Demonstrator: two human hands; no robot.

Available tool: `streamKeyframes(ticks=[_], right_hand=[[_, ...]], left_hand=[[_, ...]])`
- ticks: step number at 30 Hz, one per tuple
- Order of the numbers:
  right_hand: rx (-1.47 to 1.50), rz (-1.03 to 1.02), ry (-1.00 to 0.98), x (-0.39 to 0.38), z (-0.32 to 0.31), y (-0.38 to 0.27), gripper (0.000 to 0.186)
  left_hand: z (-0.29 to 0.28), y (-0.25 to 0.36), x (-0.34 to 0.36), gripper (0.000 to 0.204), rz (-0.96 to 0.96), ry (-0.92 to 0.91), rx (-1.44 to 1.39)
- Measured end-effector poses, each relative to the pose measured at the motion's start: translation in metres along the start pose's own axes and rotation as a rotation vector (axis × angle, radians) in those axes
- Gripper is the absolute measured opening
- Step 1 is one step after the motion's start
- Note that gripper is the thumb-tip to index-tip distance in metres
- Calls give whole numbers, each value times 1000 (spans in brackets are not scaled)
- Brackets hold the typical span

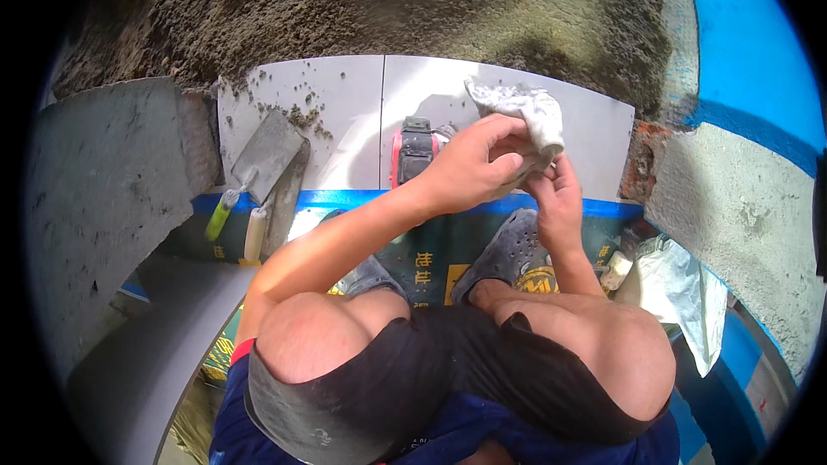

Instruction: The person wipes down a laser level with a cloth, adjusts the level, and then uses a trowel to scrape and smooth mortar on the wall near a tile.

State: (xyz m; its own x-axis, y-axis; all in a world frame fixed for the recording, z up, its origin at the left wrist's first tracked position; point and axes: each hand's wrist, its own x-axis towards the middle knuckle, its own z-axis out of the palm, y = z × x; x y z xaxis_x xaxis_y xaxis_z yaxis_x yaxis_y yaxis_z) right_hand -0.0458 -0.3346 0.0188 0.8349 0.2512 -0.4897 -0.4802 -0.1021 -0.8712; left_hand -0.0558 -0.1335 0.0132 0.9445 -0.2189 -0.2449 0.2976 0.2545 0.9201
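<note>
A crumpled white and grey cloth, possibly a work glove, is held over the right-hand white tile. My left hand has its fingers curled round the lower part of the cloth. Just below and to the right, my right hand pinches the cloth's lower edge between thumb and fingers. Part of the cloth is hidden behind the left hand. Beside my left wrist, a red and black device rests on the tiles near their front edge.
A trowel and a second tool with a cream handle lie on the left tile, among mortar crumbs. Rough mortar rises behind. Concrete slabs flank both sides. A white bag sits at lower right.
</note>
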Motion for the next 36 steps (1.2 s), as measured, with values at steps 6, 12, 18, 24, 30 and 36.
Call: streamKeyframes(ticks=[6, 12, 18, 24, 30, 36], right_hand=[[208, 115, -93, 2, -20, -3, 34], [-16, 129, -89, -6, -8, -8, 36], [-163, 178, -133, 3, -25, 2, 25], [295, 297, -217, -5, -51, 11, 46], [1092, 283, -326, -8, -58, 5, 59], [1197, 220, -421, -13, -48, -20, 60]], left_hand=[[0, -9, -3, 25, -131, 20, 284], [5, -5, -5, 16, -212, 10, 220], [-3, -7, -11, 15, -97, 202, -81], [-26, -4, -2, 7, 148, 433, 69], [-15, -13, -3, 8, 261, 381, 738], [-11, -9, -9, 28, 335, 374, 1098]])
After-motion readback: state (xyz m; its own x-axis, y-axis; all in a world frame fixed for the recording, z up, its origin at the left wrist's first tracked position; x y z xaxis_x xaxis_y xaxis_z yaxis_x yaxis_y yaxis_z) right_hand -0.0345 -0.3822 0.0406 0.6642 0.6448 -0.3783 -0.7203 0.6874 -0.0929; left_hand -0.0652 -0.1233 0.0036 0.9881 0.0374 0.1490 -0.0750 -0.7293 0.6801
